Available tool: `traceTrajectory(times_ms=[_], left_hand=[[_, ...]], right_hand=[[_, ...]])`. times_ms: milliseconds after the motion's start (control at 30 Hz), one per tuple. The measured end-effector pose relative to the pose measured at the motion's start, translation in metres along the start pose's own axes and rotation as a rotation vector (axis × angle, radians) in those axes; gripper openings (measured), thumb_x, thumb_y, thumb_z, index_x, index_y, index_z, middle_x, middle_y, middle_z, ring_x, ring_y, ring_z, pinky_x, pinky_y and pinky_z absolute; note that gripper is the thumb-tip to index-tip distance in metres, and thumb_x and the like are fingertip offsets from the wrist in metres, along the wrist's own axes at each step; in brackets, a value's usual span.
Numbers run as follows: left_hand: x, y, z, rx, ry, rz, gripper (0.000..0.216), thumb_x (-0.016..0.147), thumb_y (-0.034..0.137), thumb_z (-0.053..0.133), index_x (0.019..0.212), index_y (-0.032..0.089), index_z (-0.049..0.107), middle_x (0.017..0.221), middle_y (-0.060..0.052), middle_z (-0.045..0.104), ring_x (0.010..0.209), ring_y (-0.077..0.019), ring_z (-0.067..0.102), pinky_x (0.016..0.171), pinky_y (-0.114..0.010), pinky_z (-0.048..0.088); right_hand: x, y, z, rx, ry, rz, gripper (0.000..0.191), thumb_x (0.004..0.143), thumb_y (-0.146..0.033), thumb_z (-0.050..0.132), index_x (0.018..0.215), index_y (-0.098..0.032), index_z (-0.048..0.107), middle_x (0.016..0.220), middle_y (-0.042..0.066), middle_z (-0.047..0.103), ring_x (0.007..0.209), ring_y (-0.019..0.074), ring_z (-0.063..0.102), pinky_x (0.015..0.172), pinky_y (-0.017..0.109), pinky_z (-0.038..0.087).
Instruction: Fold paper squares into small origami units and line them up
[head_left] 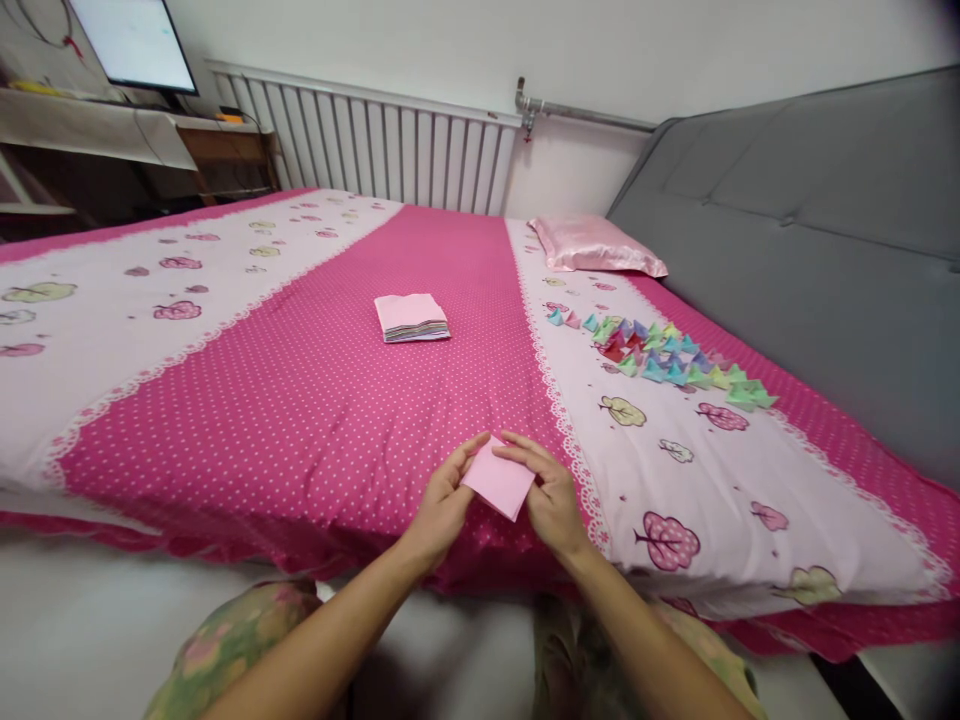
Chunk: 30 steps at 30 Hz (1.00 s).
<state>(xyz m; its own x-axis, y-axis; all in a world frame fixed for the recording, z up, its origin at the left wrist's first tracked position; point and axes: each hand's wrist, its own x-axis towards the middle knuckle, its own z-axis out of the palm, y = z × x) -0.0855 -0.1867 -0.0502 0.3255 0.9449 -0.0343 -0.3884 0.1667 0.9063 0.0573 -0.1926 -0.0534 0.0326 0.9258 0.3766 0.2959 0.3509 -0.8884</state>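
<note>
Pink paper square [499, 482] sits over the bed's near edge, its opposite sides pinched in the closed fingers of the left hand [446, 503] and right hand [553, 497]. Beyond it, a paper stack [412, 312] rests on the dotted bedspread [337, 400]; rightward cluster small folded paper pieces [675, 360], near a satin pillow [596, 245] and grey headboard [817, 230]. A radiator [375, 135] lines the far wall.

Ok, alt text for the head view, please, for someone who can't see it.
A person's left hand and right hand hold a pink paper square at the near edge of a pink-and-white bed. A paper stack lies farther back; small colourful folded-paper shapes lie to the right, near a pink pillow.
</note>
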Motion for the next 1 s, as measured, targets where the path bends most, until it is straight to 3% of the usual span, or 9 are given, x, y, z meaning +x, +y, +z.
traceTrajectory(times_ms=[167, 300, 433, 533, 633, 700, 767, 900, 1000], left_hand=[[-0.0039, 0.0072, -0.0024, -0.156, -0.074, -0.059, 0.056, 0.066, 0.009, 0.052, 0.121, 0.019, 0.048, 0.123, -0.007, 0.052, 0.107, -0.019, 0.049, 0.086, -0.025, 0.04], [-0.0023, 0.0063, -0.0048, -0.09, 0.004, -0.027, 0.049, 0.074, 0.021, 0.058, 0.121, 0.018, 0.048, 0.118, -0.009, 0.055, 0.1, -0.0176, 0.053, 0.084, -0.025, 0.041], [0.0015, 0.007, -0.0057, 0.026, 0.057, -0.012, 0.054, 0.071, 0.025, 0.063, 0.122, 0.019, 0.047, 0.114, -0.01, 0.057, 0.087, -0.0162, 0.057, 0.075, -0.025, 0.045], [0.0026, 0.0103, -0.0064, 0.091, 0.059, -0.002, 0.06, 0.07, 0.026, 0.063, 0.125, 0.018, 0.042, 0.102, -0.009, 0.062, 0.077, -0.0144, 0.058, 0.067, -0.024, 0.046], [0.0021, 0.0111, -0.0075, 0.204, 0.046, 0.019, 0.062, 0.071, 0.027, 0.062, 0.128, 0.016, 0.039, 0.078, -0.003, 0.063, 0.061, -0.0104, 0.055, 0.057, -0.021, 0.042], [0.0009, 0.0095, -0.0078, 0.275, 0.003, 0.04, 0.059, 0.073, 0.027, 0.06, 0.127, 0.017, 0.039, 0.066, 0.002, 0.058, 0.053, -0.0075, 0.048, 0.051, -0.018, 0.038], [-0.001, 0.0077, -0.0071, 0.314, -0.049, 0.047, 0.057, 0.075, 0.027, 0.058, 0.128, 0.017, 0.039, 0.059, 0.005, 0.05, 0.049, -0.0057, 0.042, 0.048, -0.017, 0.033], [-0.0044, 0.0073, -0.0038, 0.319, -0.136, 0.017, 0.059, 0.075, 0.027, 0.058, 0.129, 0.018, 0.036, 0.051, 0.009, 0.036, 0.045, -0.0048, 0.033, 0.044, -0.016, 0.027], [-0.0039, 0.0073, -0.0036, 0.31, -0.153, -0.005, 0.057, 0.074, 0.028, 0.059, 0.126, 0.018, 0.04, 0.052, 0.007, 0.042, 0.047, -0.006, 0.038, 0.045, -0.016, 0.03]], right_hand=[[0.0019, -0.0006, -0.0044, 0.012, -0.032, 0.026, 0.035, 0.08, -0.014, 0.041, 0.101, -0.028, 0.065, 0.123, 0.002, 0.052, 0.115, 0.0193, 0.044, 0.098, 0.039, 0.033], [0.001, -0.0035, -0.005, -0.024, -0.131, -0.018, 0.043, 0.079, -0.01, 0.038, 0.112, -0.03, 0.058, 0.133, 0.0, 0.042, 0.122, 0.0186, 0.037, 0.103, 0.04, 0.026], [0.001, -0.0072, -0.0058, 0.008, -0.22, -0.024, 0.054, 0.069, -0.003, 0.041, 0.113, -0.031, 0.057, 0.137, -0.001, 0.036, 0.123, 0.0196, 0.035, 0.104, 0.041, 0.025], [0.0009, -0.0079, -0.0065, 0.133, -0.226, 0.024, 0.049, 0.066, -0.005, 0.045, 0.106, -0.026, 0.062, 0.127, 0.003, 0.049, 0.119, 0.0213, 0.041, 0.102, 0.041, 0.029], [0.0003, -0.006, -0.0055, 0.315, -0.128, 0.113, 0.038, 0.071, -0.014, 0.053, 0.107, -0.023, 0.059, 0.111, 0.006, 0.06, 0.106, 0.0209, 0.052, 0.092, 0.037, 0.041], [0.0001, -0.0045, -0.0039, 0.382, -0.067, 0.177, 0.041, 0.071, -0.021, 0.06, 0.112, -0.024, 0.054, 0.102, 0.006, 0.062, 0.096, 0.0189, 0.057, 0.083, 0.032, 0.046], [0.0003, -0.004, -0.0024, 0.362, -0.045, 0.222, 0.042, 0.069, -0.026, 0.065, 0.11, -0.023, 0.055, 0.095, 0.005, 0.064, 0.087, 0.0172, 0.059, 0.076, 0.029, 0.047], [0.0016, -0.0061, -0.0017, 0.204, -0.064, 0.206, 0.017, 0.071, -0.033, 0.064, 0.079, -0.019, 0.068, 0.077, 0.003, 0.065, 0.073, 0.0162, 0.059, 0.071, 0.029, 0.046], [0.0025, -0.0074, -0.0022, 0.184, -0.05, 0.163, 0.015, 0.071, -0.033, 0.063, 0.069, -0.019, 0.068, 0.072, 0.003, 0.065, 0.071, 0.0157, 0.059, 0.07, 0.028, 0.045]])
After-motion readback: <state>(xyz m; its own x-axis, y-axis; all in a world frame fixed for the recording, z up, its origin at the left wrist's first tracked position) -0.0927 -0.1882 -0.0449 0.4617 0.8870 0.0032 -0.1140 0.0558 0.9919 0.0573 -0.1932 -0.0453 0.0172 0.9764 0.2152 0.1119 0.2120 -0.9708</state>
